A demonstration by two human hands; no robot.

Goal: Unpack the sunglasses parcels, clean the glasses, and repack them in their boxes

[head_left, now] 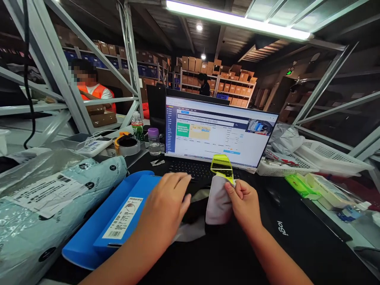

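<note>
One blue box (109, 213) on black mat (303, 239) | lit monitor (219, 132) | shelving (190, 73) behind

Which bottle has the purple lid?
The clear bottle just left of the lit monitor. The green-labelled bottle and the bottle on the far right have pale caps.

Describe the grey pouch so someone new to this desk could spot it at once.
Start at the lit monitor and drop to the black desk mat before it. The right hand pinches the grey pouch by its upper right corner. Unlike the labelled blue box further left, it looks like soft cloth, with a see-through yellow piece at its top.
</note>
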